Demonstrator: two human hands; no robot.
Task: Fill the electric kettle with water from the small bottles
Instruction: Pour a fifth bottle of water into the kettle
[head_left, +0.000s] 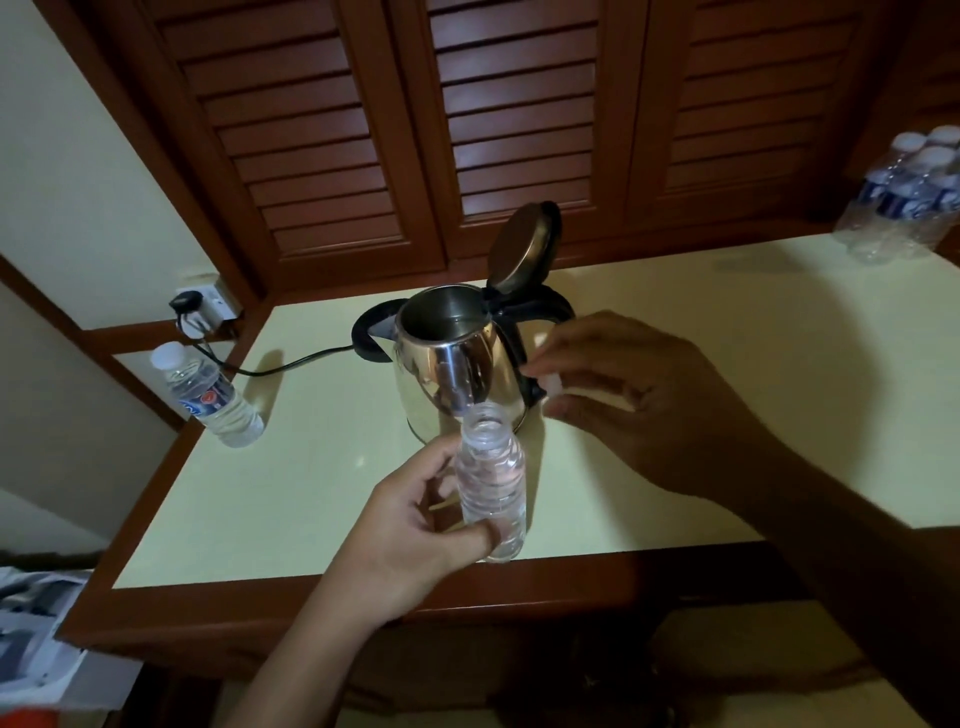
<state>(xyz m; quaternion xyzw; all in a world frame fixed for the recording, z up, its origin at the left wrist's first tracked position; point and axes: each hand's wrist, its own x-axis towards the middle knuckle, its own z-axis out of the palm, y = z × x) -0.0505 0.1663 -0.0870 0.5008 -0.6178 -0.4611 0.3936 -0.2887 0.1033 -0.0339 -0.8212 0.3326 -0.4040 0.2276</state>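
Observation:
A steel electric kettle (457, 358) stands in the middle of the pale table (311, 467), its lid (522, 247) tipped up and its mouth uncovered. My left hand (415, 525) grips a small clear water bottle (491, 483) just in front of the kettle; the bottle is upright and has no cap on. My right hand (639, 400) hovers to the right of the kettle and pinches a small white cap (551, 385) in its fingertips.
Another capped small bottle (208, 395) stands at the table's left edge. A wrapped pack of several bottles (906, 197) sits at the far right corner. The kettle's black cord (291, 364) runs left to a wall socket (200, 306). Louvred wooden doors rise behind the table.

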